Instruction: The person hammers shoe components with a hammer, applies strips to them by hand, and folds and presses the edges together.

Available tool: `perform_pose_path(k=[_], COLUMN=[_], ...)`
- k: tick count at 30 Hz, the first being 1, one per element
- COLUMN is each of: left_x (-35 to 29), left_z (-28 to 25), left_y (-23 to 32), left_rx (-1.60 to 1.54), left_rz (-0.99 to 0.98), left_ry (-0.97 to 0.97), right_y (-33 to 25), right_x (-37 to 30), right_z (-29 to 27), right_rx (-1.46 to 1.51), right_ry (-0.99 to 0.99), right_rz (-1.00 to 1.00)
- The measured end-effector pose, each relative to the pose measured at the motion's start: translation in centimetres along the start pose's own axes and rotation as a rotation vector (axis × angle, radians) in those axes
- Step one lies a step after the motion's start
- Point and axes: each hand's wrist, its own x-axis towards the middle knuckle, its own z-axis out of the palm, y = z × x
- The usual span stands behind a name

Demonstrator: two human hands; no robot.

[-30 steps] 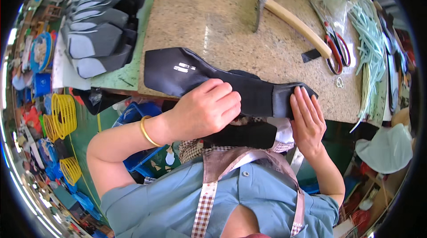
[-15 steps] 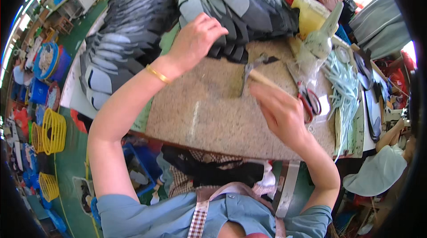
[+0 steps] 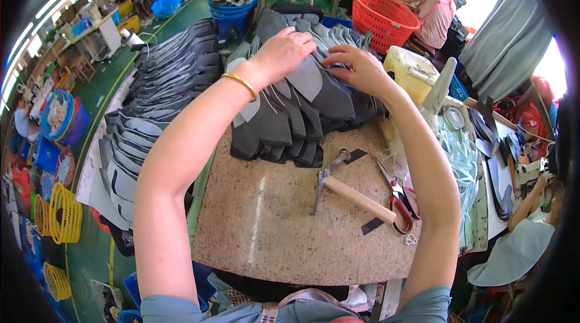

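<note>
Both my arms reach forward to a pile of flat grey-and-black cut pieces [image 3: 266, 120], which look like shoe uppers. My left hand [image 3: 283, 56], with a gold bangle at the wrist, is over the far part of the pile, fingers bent and close together. What its fingertips hold, if anything, is hidden. Just right of it, my right hand [image 3: 361, 70] has fingers and thumb apart at the pile's right side, holding nothing I can see. A hammer [image 3: 359, 198] with a wooden handle lies on the speckled work board [image 3: 235, 220], beside red-handled scissors [image 3: 399, 202].
Another long row of overlapping grey pieces [image 3: 175, 81] lies at left. Pale strips [image 3: 456, 172], a yellowish container [image 3: 411, 72] and a red basket [image 3: 383, 18] stand along the right. Co-workers sit at the far right and right edge.
My right hand has let go of the hammer, now lying on the board, and moved forward to the pile. My left hand has also reached farther over it. The view has tilted up.
</note>
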Motion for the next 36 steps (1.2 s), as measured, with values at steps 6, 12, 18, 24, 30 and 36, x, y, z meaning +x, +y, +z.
perform_pose_path(k=[6,12,18,24,30,36], left_x=[2.0,1.5,1.2,1.4,-2.4,-3.3], left_z=[-1.7,-1.3,-1.4,-2.7,-4.2,-5.9], left_y=[-1.2,-2.9,-3.4,5.2,6.2,5.5], left_rx=[-0.304,-0.207,-0.333,0.246,0.195,0.109], left_rz=[-0.004,-0.066,-0.139,0.062,-0.001,0.086], left_ry=[-0.115,-0.214,-0.292,-0.061,0.019,0.18], right_y=[-0.6,-2.5,-2.1,-0.5,-1.5,-3.6], right_x=[0.3,0.4,0.7,0.4,1.8,3.6], right_z=[-1.0,-1.1,0.0,-0.2,-1.3,-0.1], right_rx=[-0.089,-0.211,-0.242,-0.338,-0.397,0.268], right_ry=[-0.173,-0.163,-0.119,-0.121,-0.261,0.087], right_rz=[0.128,0.208,0.136,0.059,0.06,0.162])
